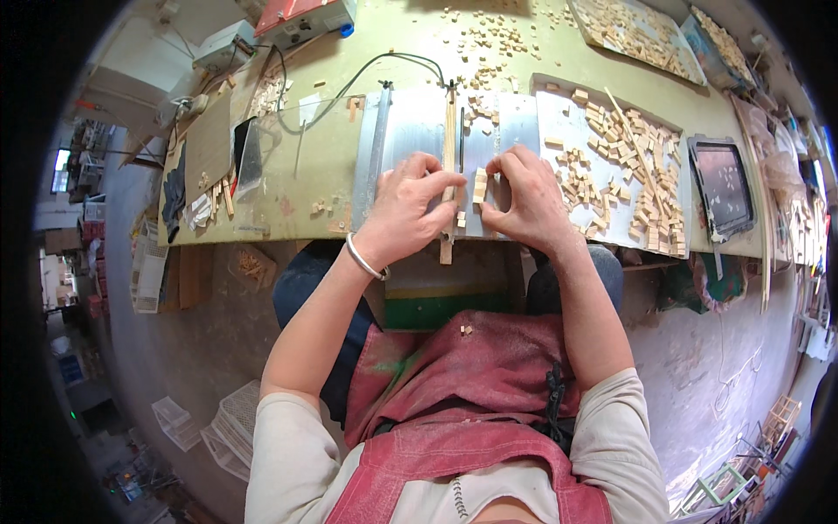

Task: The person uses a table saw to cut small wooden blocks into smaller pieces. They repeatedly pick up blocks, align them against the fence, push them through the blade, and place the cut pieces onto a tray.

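Observation:
A narrow wooden strip (450, 131) runs lengthwise along a metal plate (415, 122) on the bench, its near end jutting past the front edge. My left hand (408, 203) is closed over this strip, thumb and forefinger curled at its sides. Just right of it, my right hand (531, 199) has a short light wooden block (479, 185) between thumb and forefinger; whether it is one piece or several in a row, I cannot tell. A smaller wood piece (461, 219) lies between the hands. A thin dark upright edge (462, 131) stands beside the strip.
To the right, a board (559, 113) carries many loose blocks and a thin stick (633, 140). Beyond it lies a black-framed panel (724, 185). A black cable (349, 83) loops across the bench from a red-topped box (301, 19). A metal bar (381, 131) stands left of the strip.

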### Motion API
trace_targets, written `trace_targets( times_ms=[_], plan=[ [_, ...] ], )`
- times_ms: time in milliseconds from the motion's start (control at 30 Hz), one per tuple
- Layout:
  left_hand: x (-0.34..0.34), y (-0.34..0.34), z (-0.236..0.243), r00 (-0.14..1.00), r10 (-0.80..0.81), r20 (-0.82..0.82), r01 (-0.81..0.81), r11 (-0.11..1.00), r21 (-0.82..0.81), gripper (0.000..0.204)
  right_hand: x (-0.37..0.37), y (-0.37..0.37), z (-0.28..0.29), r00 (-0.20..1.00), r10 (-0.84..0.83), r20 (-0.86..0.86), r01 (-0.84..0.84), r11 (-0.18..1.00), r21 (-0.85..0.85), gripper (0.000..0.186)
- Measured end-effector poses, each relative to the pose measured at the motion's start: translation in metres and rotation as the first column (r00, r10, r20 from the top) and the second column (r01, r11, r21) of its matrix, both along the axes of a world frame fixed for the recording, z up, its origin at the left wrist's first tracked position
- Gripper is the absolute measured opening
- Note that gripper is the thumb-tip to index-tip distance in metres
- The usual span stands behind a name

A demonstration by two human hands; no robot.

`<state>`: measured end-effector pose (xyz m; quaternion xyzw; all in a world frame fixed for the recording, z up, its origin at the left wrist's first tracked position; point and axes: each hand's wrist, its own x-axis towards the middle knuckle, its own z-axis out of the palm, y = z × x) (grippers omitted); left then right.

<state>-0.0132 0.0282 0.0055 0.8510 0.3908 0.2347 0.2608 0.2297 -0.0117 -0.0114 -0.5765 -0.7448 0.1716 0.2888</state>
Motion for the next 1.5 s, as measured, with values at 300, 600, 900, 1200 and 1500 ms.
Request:
trace_targets(
  times_ms=[300,600,900,1200,1500],
  plan=[
    [-0.006,-0.006,0.002,1.000,0.006,0.029,-0.005,1.000,-0.024,0.030,-0.019,-0.001,-0.005,0.993,0.106,-0.047,-0.104,0.994,0.035,0.042],
    [0.001,0.007,-0.007,0.997,0.008,-0.072,-0.008,1.000,0.013,0.045,-0.021,-0.004,-0.010,0.994,0.097,-0.041,-0.097,0.995,0.020,0.043],
    [0.006,0.020,-0.013,0.999,0.020,-0.030,-0.021,0.999,-0.041,0.042,0.000,-0.008,0.000,0.997,-0.028,-0.067,0.034,0.994,0.102,0.054],
    [0.012,0.033,-0.011,0.998,0.069,-0.005,-0.069,0.992,-0.104,0.038,0.045,-0.009,-0.003,0.895,-0.209,-0.393,0.284,0.948,0.144,0.052],
    [0.015,0.043,-0.010,0.996,0.083,0.027,-0.079,0.989,-0.127,0.040,0.060,-0.007,-0.009,0.812,-0.326,-0.484,0.417,0.904,0.091,0.050]
  ],
)
